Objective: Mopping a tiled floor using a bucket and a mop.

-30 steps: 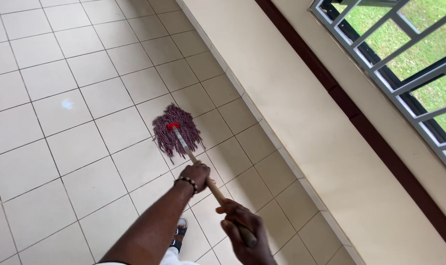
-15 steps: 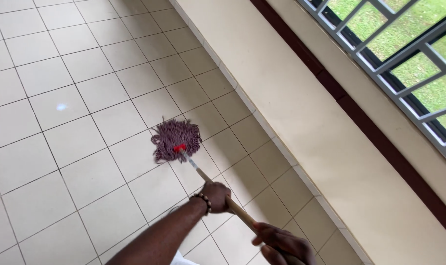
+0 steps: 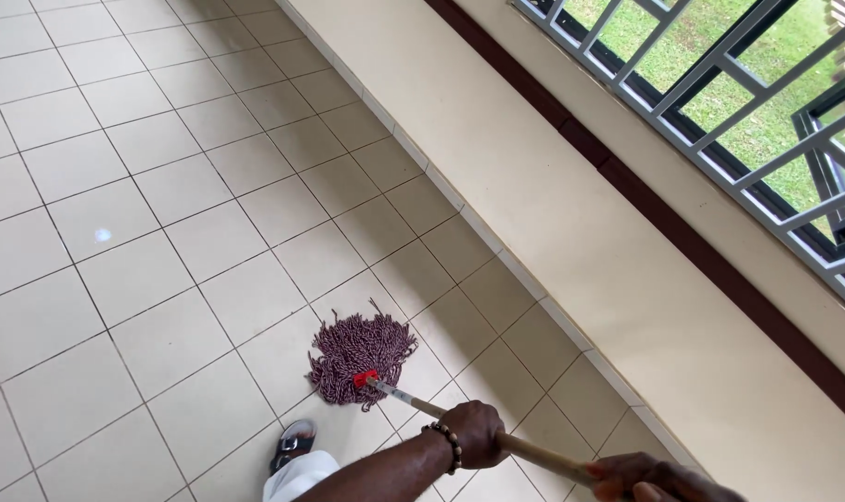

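A purple string mop head [image 3: 360, 351] with a red socket lies flat on the beige tiled floor [image 3: 162, 186]. Its wooden handle [image 3: 524, 448] runs down to the lower right. My left hand [image 3: 475, 432], with a beaded bracelet at the wrist, is closed around the handle close to the mop head. My right hand [image 3: 659, 479] grips the handle farther back at the bottom edge of the view, partly cut off. My sandalled foot [image 3: 293, 442] stands just left of the mop head.
A cream wall [image 3: 571, 214] with a dark brown band rises along the right of the floor. Above it is a window with grey metal bars [image 3: 720, 84] and grass outside. A small pale spot [image 3: 103, 235] marks a tile at the left.
The mop head has been drawn back across the tiles toward my feet. Both hands have moved down and to the right in the view, still on the handle.
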